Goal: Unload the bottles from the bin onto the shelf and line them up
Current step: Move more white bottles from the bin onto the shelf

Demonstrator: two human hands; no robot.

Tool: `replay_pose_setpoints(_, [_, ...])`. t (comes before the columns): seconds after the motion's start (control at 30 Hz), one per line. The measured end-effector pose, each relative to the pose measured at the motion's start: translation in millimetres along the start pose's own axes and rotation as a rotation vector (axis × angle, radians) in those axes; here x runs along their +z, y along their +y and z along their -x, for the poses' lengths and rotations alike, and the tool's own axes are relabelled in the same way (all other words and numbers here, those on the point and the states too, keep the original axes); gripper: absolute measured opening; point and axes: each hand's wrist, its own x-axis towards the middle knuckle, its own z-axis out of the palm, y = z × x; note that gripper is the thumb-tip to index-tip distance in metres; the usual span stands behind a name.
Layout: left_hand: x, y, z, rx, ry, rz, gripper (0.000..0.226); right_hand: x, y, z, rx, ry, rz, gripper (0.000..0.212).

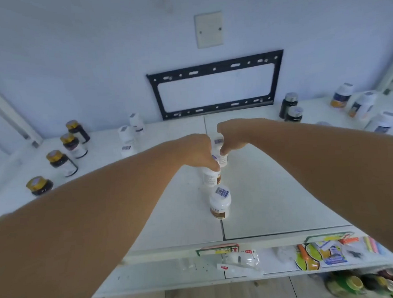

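On the white shelf a row of white bottles runs front to back along the middle seam. The nearest white bottle stands free. Just behind it, my left hand grips the top of a second white bottle. My right hand pinches the cap of a smaller white bottle further back. Another white bottle top shows between the two hands. The bin is out of view.
Dark bottles with gold caps line the shelf's left side. White bottles stand at the back left, dark bottles and white bottles at the back right. A black wall bracket hangs behind. Packets lie on the lower shelf.
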Motion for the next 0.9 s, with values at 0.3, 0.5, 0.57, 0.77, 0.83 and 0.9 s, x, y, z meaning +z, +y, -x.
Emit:
replay_pose_setpoints(0.3, [-88.8, 82.4, 3.1, 0.355, 0.247, 0.021, 0.036, -52.7, 65.3, 112.5, 0.318, 0.154, -0.027, 0.058])
replay_pose_setpoints(0.5, [-70.7, 229.0, 8.8, 0.678, 0.163, -0.023, 0.033, -45.3, 149.3, 244.3, 0.59, 0.191, -0.046, 0.05])
replay_pose_setpoints(0.57, [-56.9, 282.9, 14.1, 0.771, 0.118, -0.062, 0.041, -26.9, 177.0, 297.7, 0.693, 0.181, -0.056, 0.047])
replay_pose_setpoints(0.77, [-0.9, 433.2, 31.3, 0.99, -0.022, -0.172, 0.03, 61.2, 248.0, 456.4, 0.952, -0.012, -0.106, 0.047])
replay_pose_setpoints(0.83, [23.8, 475.9, 36.0, 1.053, -0.059, -0.229, 0.023, 92.0, 269.6, 496.8, 1.014, -0.047, -0.159, 0.048])
replay_pose_setpoints(0.9, [50.7, 516.5, 40.8, 1.087, -0.105, -0.292, 0.024, 123.4, 289.0, 529.7, 1.059, -0.088, -0.201, 0.047])
